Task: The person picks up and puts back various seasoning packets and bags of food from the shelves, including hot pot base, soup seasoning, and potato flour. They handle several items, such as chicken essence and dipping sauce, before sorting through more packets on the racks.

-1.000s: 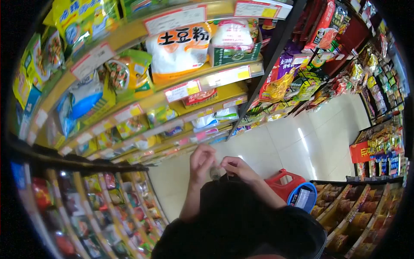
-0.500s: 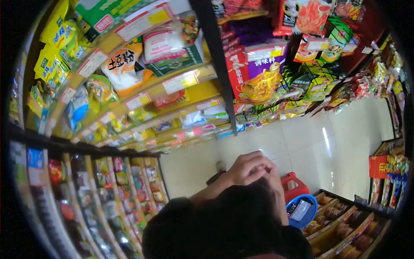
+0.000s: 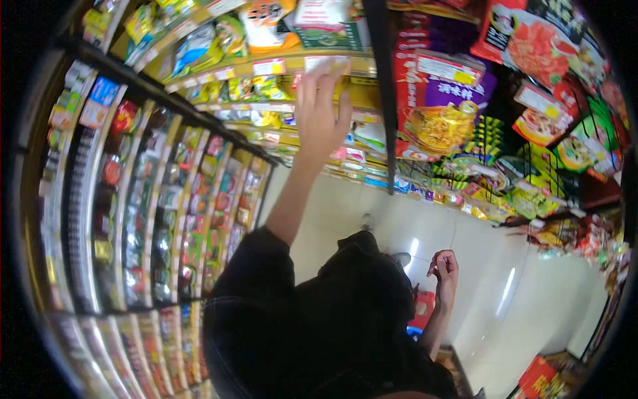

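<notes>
My left hand is raised to the shelves ahead, its fingers stretched out and thumb apart, overlapping the price-label edge of a shelf. Nothing is in its grasp. Just above that edge stand a white-and-orange bag of starch and a white-and-green packet. Small yellow packets lie on the shelf below, to the left of the fingers. Lower down on the right, my right hand hangs over the floor by my side, fingers curled in and no object showing in them.
A dark upright post divides the shelves. Right of it hang a purple seasoning pouch and a red pouch. Shelves of jars run along the left. A red stool stands on the tiled floor near my right arm.
My hands were together in front of me; now they are apart. The left has gone up to the shelf with its fingers spread, the right down to my side. The view has turned left.
</notes>
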{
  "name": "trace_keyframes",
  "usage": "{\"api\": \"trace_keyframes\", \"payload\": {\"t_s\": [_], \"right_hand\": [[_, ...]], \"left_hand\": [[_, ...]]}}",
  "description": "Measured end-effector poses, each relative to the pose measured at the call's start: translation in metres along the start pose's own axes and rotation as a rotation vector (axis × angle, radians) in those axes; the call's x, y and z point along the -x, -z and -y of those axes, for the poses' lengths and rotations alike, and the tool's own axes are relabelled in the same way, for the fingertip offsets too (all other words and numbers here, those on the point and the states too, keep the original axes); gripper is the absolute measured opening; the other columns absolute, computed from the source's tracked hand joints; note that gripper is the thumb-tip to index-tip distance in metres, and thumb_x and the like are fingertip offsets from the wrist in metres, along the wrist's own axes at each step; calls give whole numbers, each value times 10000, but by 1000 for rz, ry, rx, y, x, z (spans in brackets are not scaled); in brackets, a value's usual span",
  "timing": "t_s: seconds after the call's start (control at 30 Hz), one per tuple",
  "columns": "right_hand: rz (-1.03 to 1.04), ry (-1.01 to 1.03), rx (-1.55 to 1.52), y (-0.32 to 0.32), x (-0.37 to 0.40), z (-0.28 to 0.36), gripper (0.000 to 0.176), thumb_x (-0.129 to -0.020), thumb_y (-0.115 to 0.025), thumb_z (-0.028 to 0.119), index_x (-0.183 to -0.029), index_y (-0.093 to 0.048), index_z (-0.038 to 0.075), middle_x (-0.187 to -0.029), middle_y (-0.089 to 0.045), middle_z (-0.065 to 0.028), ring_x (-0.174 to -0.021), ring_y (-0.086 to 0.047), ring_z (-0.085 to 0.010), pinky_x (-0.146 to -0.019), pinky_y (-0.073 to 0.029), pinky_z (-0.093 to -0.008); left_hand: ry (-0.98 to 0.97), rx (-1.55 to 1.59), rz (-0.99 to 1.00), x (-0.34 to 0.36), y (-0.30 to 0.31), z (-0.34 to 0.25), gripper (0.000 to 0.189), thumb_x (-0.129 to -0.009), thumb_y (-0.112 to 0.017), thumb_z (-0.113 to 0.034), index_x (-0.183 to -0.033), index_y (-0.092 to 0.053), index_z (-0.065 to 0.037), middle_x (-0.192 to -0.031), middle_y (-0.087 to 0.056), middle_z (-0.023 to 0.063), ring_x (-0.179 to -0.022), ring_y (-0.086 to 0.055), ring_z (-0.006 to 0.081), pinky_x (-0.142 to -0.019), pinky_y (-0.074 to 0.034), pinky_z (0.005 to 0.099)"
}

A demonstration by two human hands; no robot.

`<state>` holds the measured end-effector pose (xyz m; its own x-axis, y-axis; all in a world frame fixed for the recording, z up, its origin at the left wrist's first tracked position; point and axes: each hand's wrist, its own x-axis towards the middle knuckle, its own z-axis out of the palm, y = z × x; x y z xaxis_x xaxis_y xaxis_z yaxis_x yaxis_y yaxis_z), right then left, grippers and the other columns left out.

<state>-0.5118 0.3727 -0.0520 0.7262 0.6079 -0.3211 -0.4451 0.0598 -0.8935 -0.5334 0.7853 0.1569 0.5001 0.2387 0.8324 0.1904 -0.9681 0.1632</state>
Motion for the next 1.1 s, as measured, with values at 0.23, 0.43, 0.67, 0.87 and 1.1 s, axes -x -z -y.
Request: {"api": "trace_keyframes", "payload": {"t_s": [0.23, 0.43, 0.67, 0.87, 1.1], "right_hand": [[93, -49, 170, 1, -27, 3, 140, -1056, -589, 233, -1007, -610, 103, -946, -611, -6, -713, -564, -62, -612, -476, -222], [124, -79, 210, -4, -42, 2, 126, -1050, -576, 219, -1010, -606, 103, -962, -611, -9, -724, -572, -80, -619, -472, -237], [-34, -128, 259, -7, -40, -2, 145, -1052, -571, 232, -1015, -614, 99, -967, -612, -12, -719, -574, -83, -618, -472, -238], [-113, -133, 267, -61, -46, -18, 149, -1053, -570, 242, -1018, -626, 108, -980, -619, -10, -725, -575, -80, -626, -474, -241], [15, -181, 286, -168, -72, -42, 147, -1044, -586, 243, -1027, -634, 105, -985, -627, -10, -761, -589, -90, -663, -482, -246]], "left_hand": [[-40, -147, -30, -50, 5, 36, 655, -894, -657, -131, -1509, -442, -63, -1489, -487, 185, -1340, -452, 393, -1132, -350, 482], [57, -367, -164, -49, 18, 62, 663, -909, -657, -227, -1526, -429, -143, -1497, -488, 160, -1301, -439, 400, -1097, -319, 551], [200, -162, -78, -18, 5, 115, 641, -938, -638, -217, -1526, -409, -112, -1469, -517, 121, -1326, -422, 376, -1104, -275, 515], [262, -214, -147, 37, 25, 153, 557, -885, -658, -151, -1426, -526, -125, -1501, -480, 101, -1304, -434, 341, -1047, -281, 508], [380, -294, 123, 139, 3, 244, 604, -878, -657, -168, -1464, -515, -192, -1544, -418, 86, -1289, -438, 354, -1014, -335, 540]]}}
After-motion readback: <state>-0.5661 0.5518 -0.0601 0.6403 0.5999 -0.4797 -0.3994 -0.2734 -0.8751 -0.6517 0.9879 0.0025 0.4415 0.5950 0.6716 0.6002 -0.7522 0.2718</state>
